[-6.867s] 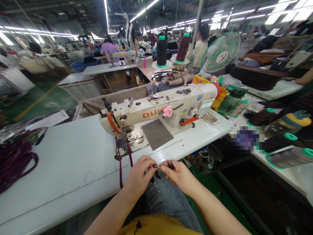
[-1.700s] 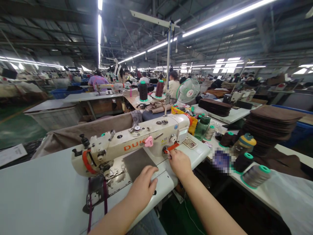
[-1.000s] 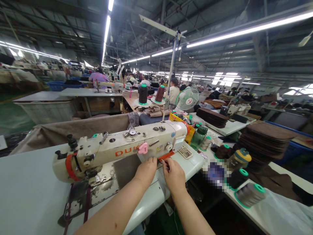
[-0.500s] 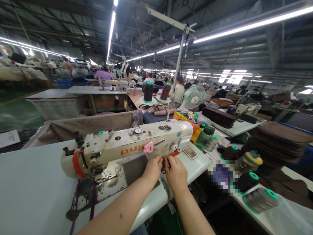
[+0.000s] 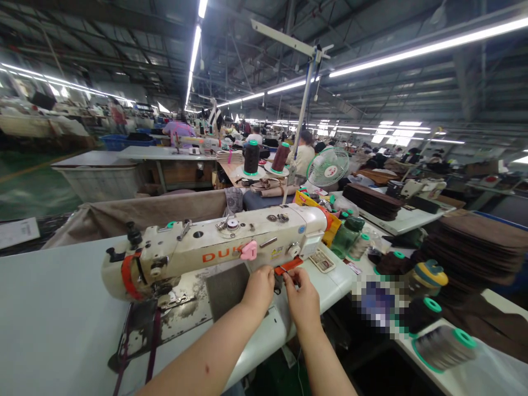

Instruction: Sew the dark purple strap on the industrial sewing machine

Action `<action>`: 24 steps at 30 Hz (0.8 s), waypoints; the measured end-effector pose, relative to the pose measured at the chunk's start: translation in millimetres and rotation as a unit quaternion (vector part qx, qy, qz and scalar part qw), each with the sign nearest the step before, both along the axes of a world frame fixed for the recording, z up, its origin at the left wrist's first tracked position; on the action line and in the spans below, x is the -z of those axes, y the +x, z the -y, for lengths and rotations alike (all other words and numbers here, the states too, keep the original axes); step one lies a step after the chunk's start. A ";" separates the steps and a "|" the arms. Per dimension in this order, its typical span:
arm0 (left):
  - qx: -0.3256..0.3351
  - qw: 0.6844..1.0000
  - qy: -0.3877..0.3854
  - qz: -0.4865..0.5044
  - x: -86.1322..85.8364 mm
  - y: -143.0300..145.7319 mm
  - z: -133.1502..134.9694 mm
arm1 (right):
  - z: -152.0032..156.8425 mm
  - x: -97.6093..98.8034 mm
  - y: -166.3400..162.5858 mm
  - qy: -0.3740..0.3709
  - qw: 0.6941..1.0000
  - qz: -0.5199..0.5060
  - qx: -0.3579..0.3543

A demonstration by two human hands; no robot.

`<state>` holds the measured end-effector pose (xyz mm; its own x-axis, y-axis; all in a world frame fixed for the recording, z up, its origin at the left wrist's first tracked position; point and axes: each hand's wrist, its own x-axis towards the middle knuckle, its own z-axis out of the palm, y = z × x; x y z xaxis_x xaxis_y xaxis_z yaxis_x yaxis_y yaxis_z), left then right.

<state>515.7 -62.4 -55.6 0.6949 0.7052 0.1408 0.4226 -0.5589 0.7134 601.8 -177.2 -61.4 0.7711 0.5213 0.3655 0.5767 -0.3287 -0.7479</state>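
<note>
A white sewing machine [image 5: 223, 239] with orange letters stands on the pale table in front of me. My left hand [image 5: 259, 286] is closed beside the base of its right-hand column, fingertips pressed together. Close by on the right, my right hand [image 5: 304, 294] pinches with thumb and forefinger. Small dark parts show between the hands, but what each holds is too small and hidden to name. Just behind the fingertips lies an orange strip [image 5: 289, 266]. A pink clip-like piece [image 5: 248, 251] is on the machine's front. Dark purple strips [image 5: 154, 341] hang over the table's front at left.
A small tray [image 5: 322, 260] sits right of the machine. Thread cones [image 5: 443, 341], a yellow-lidded jar [image 5: 424, 280] and stacked brown pieces [image 5: 482, 242] fill the right-hand table. A green fan [image 5: 329, 167] and a thread stand pole [image 5: 303, 118] rise behind. Other people work further back.
My right hand has moved slightly right, away from the left, and its thumb and forefinger show more clearly. More of the orange strip is visible. The view has shifted a little.
</note>
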 end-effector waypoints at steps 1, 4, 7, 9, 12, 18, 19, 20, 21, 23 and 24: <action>0.003 1.000 0.000 0.004 1.0 -1.0 0.4 | 0.0 -0.3 3.9 0.005 1.000 0.000 0.007; 0.020 1.000 0.000 0.019 5.2 -3.9 2.1 | 0.6 -1.8 22.1 0.022 0.999 -0.005 0.028; 0.041 0.999 -0.003 0.036 10.4 -5.9 4.5 | 1.4 -3.0 47.6 0.034 0.998 -0.012 0.052; 0.046 0.998 -0.008 0.045 14.0 -6.5 6.0 | 1.8 -3.2 64.9 0.033 0.997 -0.018 0.064; 0.048 0.997 -0.020 0.063 18.1 -7.1 8.4 | 2.7 -1.7 83.7 0.008 0.998 -0.028 0.061; 0.063 0.989 -0.070 0.110 21.4 -10.8 16.6 | 17.1 8.6 81.5 -0.065 0.996 -0.053 0.036; 0.068 0.988 -0.078 0.115 21.5 -11.4 17.8 | 22.4 10.3 78.3 -0.069 0.995 -0.054 0.044; 0.074 0.986 -0.089 0.120 21.5 -11.9 18.6 | 28.6 11.8 75.0 -0.071 0.994 -0.055 0.054; 0.080 0.984 -0.100 0.124 21.3 -12.2 19.0 | 35.4 13.0 71.7 -0.071 0.994 -0.056 0.064; 0.088 0.980 -0.121 0.129 20.3 -12.5 19.1 | 50.3 14.9 65.2 -0.068 0.993 -0.059 0.082; 0.090 0.979 -0.130 0.129 19.7 -12.6 18.9 | 58.2 15.8 62.0 -0.066 0.992 -0.061 0.087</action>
<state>503.1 -81.3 -75.3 0.7760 0.6102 0.1599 0.1215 -0.3933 0.9113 663.8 -235.4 -77.3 0.8885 0.4125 0.2012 0.4097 -0.5150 -0.7529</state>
